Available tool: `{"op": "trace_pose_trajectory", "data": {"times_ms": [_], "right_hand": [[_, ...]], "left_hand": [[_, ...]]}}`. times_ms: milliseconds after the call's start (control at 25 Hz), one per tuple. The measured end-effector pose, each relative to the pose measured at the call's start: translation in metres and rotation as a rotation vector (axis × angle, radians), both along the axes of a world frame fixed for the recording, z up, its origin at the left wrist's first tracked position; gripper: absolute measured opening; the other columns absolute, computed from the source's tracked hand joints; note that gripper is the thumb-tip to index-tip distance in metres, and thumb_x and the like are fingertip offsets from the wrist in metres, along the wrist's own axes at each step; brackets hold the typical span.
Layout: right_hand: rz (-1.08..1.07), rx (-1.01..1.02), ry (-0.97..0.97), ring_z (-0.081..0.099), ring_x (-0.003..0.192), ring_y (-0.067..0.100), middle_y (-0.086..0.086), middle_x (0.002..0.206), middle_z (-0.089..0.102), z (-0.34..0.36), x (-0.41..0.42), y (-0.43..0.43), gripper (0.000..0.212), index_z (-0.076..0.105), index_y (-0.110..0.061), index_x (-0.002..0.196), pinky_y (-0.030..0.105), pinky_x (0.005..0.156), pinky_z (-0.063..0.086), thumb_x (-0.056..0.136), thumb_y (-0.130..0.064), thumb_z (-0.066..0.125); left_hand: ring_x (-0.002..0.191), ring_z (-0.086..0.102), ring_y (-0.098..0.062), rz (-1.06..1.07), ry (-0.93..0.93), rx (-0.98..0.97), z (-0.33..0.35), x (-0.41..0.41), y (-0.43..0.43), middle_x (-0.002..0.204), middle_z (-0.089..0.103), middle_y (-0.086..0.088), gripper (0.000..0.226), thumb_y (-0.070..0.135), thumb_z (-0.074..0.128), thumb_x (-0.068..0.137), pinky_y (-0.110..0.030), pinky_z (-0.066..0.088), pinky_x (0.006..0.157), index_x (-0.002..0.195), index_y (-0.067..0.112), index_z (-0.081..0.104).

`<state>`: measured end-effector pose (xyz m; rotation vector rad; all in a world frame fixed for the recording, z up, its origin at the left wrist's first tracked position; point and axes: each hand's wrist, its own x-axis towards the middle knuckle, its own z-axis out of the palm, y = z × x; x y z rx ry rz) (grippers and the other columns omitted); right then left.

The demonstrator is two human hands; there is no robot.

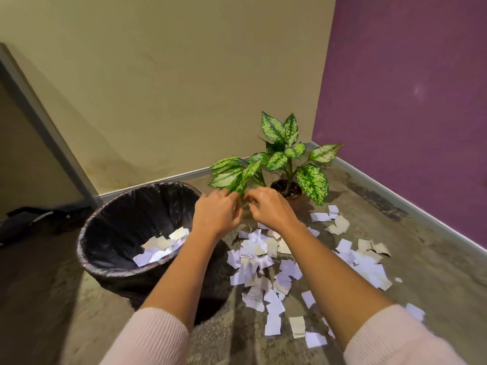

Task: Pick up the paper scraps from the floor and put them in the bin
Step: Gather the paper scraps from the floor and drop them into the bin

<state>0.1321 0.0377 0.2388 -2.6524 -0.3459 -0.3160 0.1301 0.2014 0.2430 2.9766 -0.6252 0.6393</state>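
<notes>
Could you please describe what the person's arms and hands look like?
Both arms wear pale pink, finely ribbed knit sleeves: the left sleeve and right sleeve end near the elbow, leaving the forearms bare. The left hand and right hand wear no gloves, and no watch or ring shows.

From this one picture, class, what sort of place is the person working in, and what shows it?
Probably an indoor room corner: a beige painted wall meets a purple painted wall, with a potted green-and-white leafy plant and a round black-lined waste bin on the mottled grey floor.
</notes>
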Motion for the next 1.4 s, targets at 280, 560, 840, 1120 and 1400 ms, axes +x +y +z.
{"op": "trace_pose_trajectory", "data": {"times_ms": [280,560,840,1120,1400], "right_hand": [[-0.134,-0.036,0.310,0.061,0.110,0.030,0.008,0.123,0.064,-0.093,-0.053,-0.073,0.035,0.064,-0.024,0.120,0.037,0.086,0.051,0.087,-0.016,0.060],[-0.091,-0.168,0.537,0.061,0.102,0.031,0.008,0.119,0.061,-0.190,-0.129,-0.098,0.041,0.063,-0.032,0.121,0.035,0.077,0.052,0.084,-0.015,0.060],[0.026,-0.390,0.579,0.036,0.130,0.030,0.008,0.140,0.045,-0.227,-0.170,-0.120,0.050,0.055,-0.026,0.130,0.044,0.102,0.036,0.081,-0.035,0.064],[0.006,-0.381,0.484,0.031,0.134,0.027,0.007,0.144,0.040,-0.238,-0.183,-0.124,0.041,0.062,-0.025,0.125,0.044,0.105,0.034,0.084,-0.030,0.063],[-0.165,-0.296,0.433,0.032,0.127,0.027,0.004,0.129,0.046,-0.239,-0.178,-0.136,0.026,0.068,-0.022,0.103,0.042,0.109,0.025,0.079,-0.031,0.066]], "left_hand": [[0.121,0.054,-0.024,-0.090,0.672,0.125,-0.101,-0.030,-0.062,0.131,0.055,-0.001,0.050,0.046,0.062,0.086,-0.040,0.050,0.090,0.133,0.030,0.052],[0.127,0.045,-0.025,-0.185,0.922,0.210,-0.194,-0.082,-0.102,0.134,0.051,-0.003,0.079,0.050,0.079,0.070,-0.038,0.043,0.095,0.139,0.034,0.045],[0.132,0.036,-0.028,-0.227,0.794,0.315,-0.241,-0.122,-0.131,0.142,0.039,-0.007,0.070,0.048,0.066,0.081,-0.048,0.034,0.105,0.142,0.025,0.041],[0.112,0.056,-0.032,-0.173,0.787,0.180,-0.245,-0.122,-0.137,0.121,0.054,-0.010,0.033,0.023,0.052,0.090,-0.039,0.050,0.085,0.122,0.021,0.061],[0.098,0.064,-0.033,-0.110,0.771,0.111,-0.249,-0.122,-0.151,0.107,0.067,-0.014,0.029,0.019,0.050,0.087,-0.038,0.053,0.079,0.112,0.014,0.065]]}}
